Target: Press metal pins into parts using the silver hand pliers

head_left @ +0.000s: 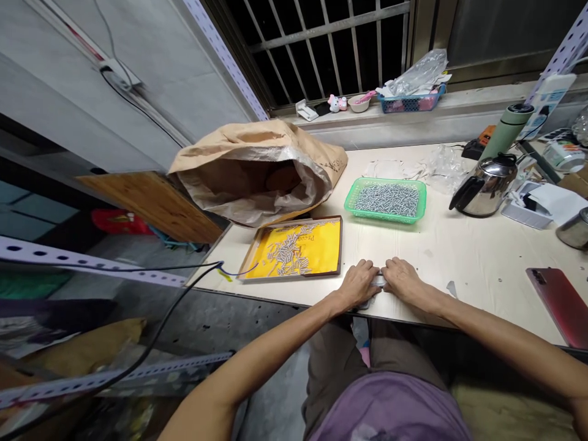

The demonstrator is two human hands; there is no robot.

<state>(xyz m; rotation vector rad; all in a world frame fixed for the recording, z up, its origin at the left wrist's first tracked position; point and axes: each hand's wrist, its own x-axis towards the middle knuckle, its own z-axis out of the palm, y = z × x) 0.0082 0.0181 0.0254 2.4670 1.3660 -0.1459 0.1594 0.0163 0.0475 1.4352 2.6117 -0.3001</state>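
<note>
My left hand [358, 283] and my right hand [401, 282] meet at the table's front edge. Between their fingertips sits a small, shiny grey piece [378, 280], mostly covered, so its kind cannot be made out. Both hands have curled fingers pressed on it. Just left of them lies a shallow tray [340, 248] with a yellow lining and many small silvery metal pins [290, 251] scattered over it. Farther back, a green plastic basket [386, 215] is filled with similar small metal pieces [388, 199].
A large brown paper sack [257, 153] gapes behind the tray. To the right stand a steel kettle [491, 187], a green flask [508, 131] and a red phone [558, 303]. Crumpled clear plastic [445, 168] lies behind. A black cable [156, 343] hangs at the left.
</note>
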